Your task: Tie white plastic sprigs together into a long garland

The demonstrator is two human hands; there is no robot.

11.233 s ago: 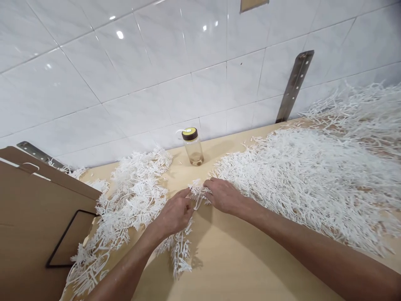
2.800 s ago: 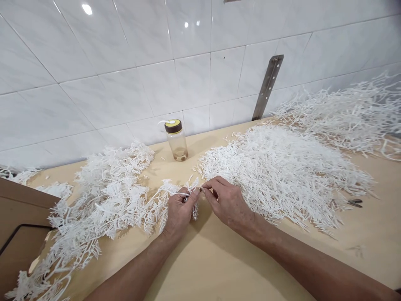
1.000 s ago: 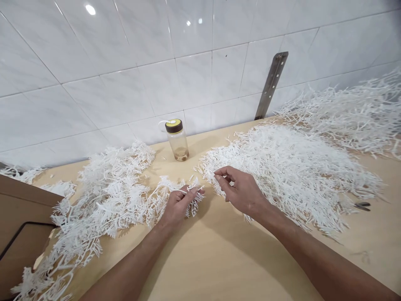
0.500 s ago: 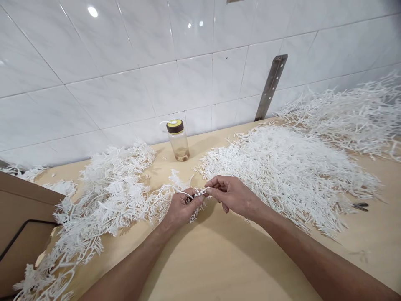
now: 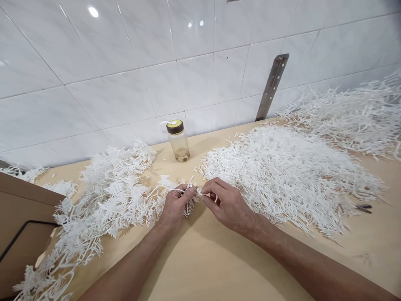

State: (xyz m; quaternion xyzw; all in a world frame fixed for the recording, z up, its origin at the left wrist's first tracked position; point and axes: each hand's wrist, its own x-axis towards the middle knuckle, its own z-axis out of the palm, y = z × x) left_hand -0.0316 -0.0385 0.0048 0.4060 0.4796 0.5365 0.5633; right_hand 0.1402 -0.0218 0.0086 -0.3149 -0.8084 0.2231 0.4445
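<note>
My left hand [image 5: 176,205] is closed on a white branched plastic stem [image 5: 190,205], thumb pressed on top, with sprigs poking out below the fingers. Close to its right, my right hand [image 5: 227,202] pinches the tip of a small white sprig [image 5: 199,191] between thumb and fingers. Just what joins the two pieces is too small to make out. Left of my hands spreads a heap of white branching plastic stems [image 5: 122,200], reaching up to my left fingers. A large pile of loose white sprigs [image 5: 282,171] lies to the right of my right hand.
A clear bottle [image 5: 180,146] with a yellow and dark lid stands near the tiled wall. Longer white stems [image 5: 354,113] lie at the back right. Dark-handled scissors or a similar tool [image 5: 364,207] show beside the pile. A brown box [image 5: 25,225] is at the left edge.
Both hands have shifted slightly left. My right hand has turned, its fingers curling more around the sprig's tip, and the stem in my left hand has moved left with it.
</note>
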